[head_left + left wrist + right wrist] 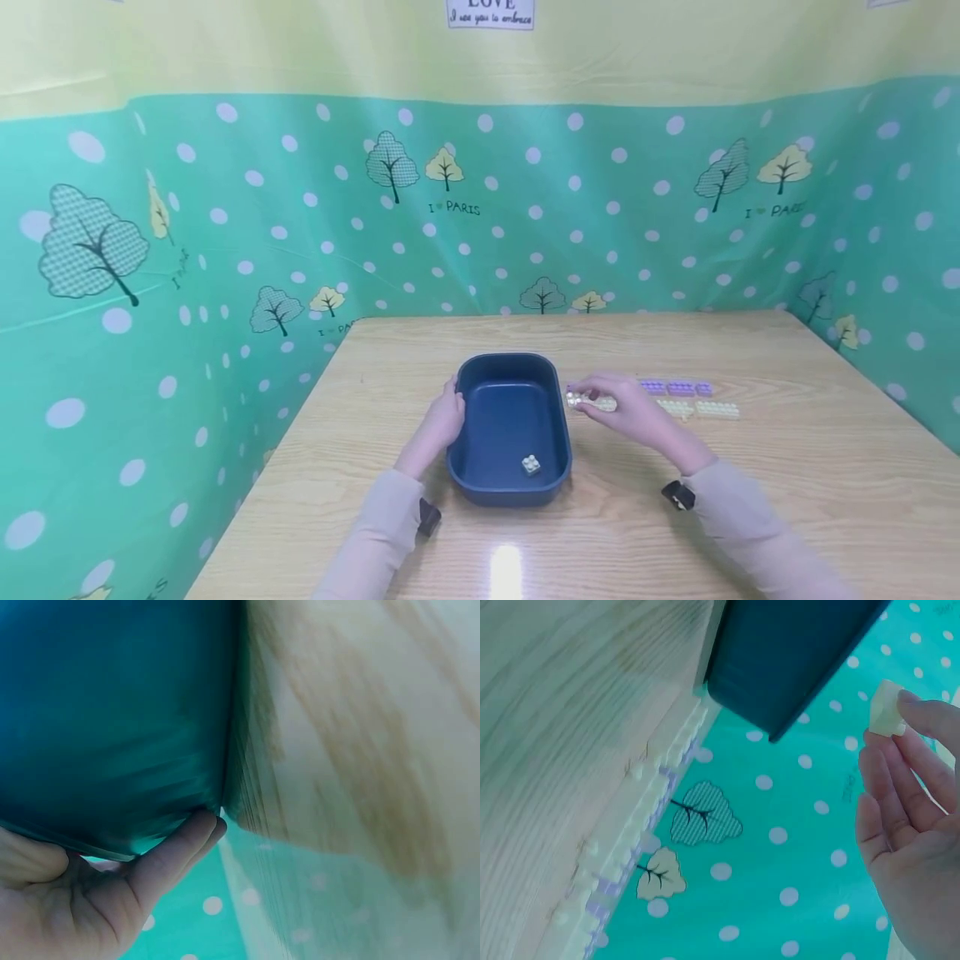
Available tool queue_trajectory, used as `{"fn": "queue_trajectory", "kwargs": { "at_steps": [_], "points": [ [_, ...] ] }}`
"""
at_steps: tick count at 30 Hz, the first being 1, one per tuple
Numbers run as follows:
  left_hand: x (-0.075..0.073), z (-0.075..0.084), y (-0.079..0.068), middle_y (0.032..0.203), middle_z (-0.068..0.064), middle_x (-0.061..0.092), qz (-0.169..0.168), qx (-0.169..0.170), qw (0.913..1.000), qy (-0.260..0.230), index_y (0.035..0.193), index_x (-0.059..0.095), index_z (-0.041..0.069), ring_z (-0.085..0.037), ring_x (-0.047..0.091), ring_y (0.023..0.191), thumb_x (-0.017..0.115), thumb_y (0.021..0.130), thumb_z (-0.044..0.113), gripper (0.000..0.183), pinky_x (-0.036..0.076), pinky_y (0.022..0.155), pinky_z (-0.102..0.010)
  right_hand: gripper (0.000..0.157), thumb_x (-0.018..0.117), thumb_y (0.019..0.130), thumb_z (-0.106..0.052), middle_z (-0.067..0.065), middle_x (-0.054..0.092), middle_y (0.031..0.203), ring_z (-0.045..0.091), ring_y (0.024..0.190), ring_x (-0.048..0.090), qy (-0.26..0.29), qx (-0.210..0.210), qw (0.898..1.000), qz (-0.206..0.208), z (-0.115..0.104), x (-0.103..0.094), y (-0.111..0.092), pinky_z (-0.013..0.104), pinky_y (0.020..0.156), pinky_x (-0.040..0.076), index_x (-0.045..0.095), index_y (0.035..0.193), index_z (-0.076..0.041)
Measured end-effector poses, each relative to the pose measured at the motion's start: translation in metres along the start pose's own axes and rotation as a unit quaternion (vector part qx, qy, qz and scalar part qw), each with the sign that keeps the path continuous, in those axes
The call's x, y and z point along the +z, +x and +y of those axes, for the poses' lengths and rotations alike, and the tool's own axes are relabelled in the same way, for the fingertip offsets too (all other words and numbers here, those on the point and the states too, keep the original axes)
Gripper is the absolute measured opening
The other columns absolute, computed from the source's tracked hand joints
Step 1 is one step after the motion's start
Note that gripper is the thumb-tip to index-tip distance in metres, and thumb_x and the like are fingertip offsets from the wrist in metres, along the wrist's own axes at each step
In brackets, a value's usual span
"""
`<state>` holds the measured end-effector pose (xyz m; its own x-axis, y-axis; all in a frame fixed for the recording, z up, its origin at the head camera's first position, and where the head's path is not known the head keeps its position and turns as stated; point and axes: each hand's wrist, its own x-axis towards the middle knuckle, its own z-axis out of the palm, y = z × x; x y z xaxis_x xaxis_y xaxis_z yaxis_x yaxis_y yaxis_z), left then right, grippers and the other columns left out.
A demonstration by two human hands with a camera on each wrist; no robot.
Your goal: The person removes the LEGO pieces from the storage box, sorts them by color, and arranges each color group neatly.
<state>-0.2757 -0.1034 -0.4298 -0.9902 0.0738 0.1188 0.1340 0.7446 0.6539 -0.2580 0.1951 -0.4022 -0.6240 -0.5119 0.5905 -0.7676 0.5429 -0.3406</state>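
A dark blue rectangular tub (508,492) stands on the table, with one small pale toy brick (531,464) on its floor near the front right. My left hand (445,417) holds the tub's left side; in the left wrist view, thumb and fingers (176,851) lie on either side of its edge. Just off the tub's right wall, my right hand (626,406) pinches a cream toy brick (887,709) between thumb and fingertips. That brick is raised above the table in the right wrist view, outside the tub.
To the right of the tub lie a row of purple bricks (681,387) and, nearer me, a row of cream bricks (717,409). Wood-grain table (630,533) surrounds them. A green dotted curtain (525,242) hangs behind and at both sides.
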Motion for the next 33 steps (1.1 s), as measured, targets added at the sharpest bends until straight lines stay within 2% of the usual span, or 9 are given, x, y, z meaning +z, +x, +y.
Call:
{"fn": "queue_trajectory", "kwargs": {
  "at_steps": [4, 10, 20, 25, 33],
  "points": [
    [0.001, -0.001, 0.0, 0.121, -0.037, 0.052, -0.001, 0.004, 1.0, 0.001, 0.141, 0.023, -0.013, -0.043, 0.058, 0.106, 0.03, 0.1, 0.011, 0.048, 0.053, 0.085, -0.049, 0.024, 0.073, 0.079, -0.009, 0.005, 0.071, 0.095, 0.013, 0.079, 0.063, -0.007, 0.015, 1.0, 0.0, 0.004, -0.007, -0.004, 0.035, 0.07, 0.057, 0.07, 0.102, -0.006],
    [0.001, -0.002, 0.001, 0.119, -0.038, 0.054, -0.001, 0.004, 1.0, 0.006, 0.141, 0.023, -0.013, -0.044, 0.059, 0.105, 0.03, 0.1, 0.011, 0.048, 0.054, 0.084, -0.049, 0.025, 0.071, 0.081, -0.01, 0.005, 0.07, 0.097, 0.014, 0.08, 0.065, -0.019, 0.031, 0.999, -0.005, 0.011, -0.017, -0.011, 0.033, 0.071, 0.058, 0.07, 0.105, -0.005],
    [0.001, -0.001, 0.002, 0.126, -0.037, 0.05, 0.004, 0.001, 1.0, 0.004, 0.142, 0.023, -0.012, -0.044, 0.055, 0.112, 0.03, 0.1, 0.012, 0.048, 0.05, 0.091, -0.051, 0.028, 0.067, 0.084, -0.009, 0.014, 0.068, 0.106, 0.021, 0.085, 0.066, -0.013, 0.1, 0.994, -0.032, 0.027, -0.037, -0.021, 0.038, 0.075, 0.058, 0.067, 0.111, -0.002],
    [0.002, -0.002, 0.002, 0.129, -0.036, 0.048, 0.001, -0.003, 1.0, 0.001, 0.142, 0.022, -0.011, -0.044, 0.053, 0.115, 0.03, 0.1, 0.012, 0.049, 0.049, 0.093, -0.051, 0.029, 0.066, 0.086, -0.014, 0.014, 0.068, 0.106, 0.022, 0.085, 0.065, -0.035, 0.139, 0.989, -0.031, 0.038, -0.045, -0.028, 0.035, 0.074, 0.058, 0.066, 0.113, -0.002],
    [0.002, -0.003, 0.003, 0.127, -0.037, 0.049, 0.0, 0.001, 1.0, 0.0, 0.141, 0.023, -0.012, -0.045, 0.054, 0.113, 0.03, 0.1, 0.012, 0.049, 0.05, 0.091, -0.051, 0.029, 0.066, 0.086, -0.014, 0.013, 0.069, 0.102, 0.022, 0.083, 0.065, -0.046, 0.155, 0.987, -0.023, 0.05, -0.052, -0.039, 0.037, 0.074, 0.057, 0.066, 0.112, 0.0]
  ]
}}
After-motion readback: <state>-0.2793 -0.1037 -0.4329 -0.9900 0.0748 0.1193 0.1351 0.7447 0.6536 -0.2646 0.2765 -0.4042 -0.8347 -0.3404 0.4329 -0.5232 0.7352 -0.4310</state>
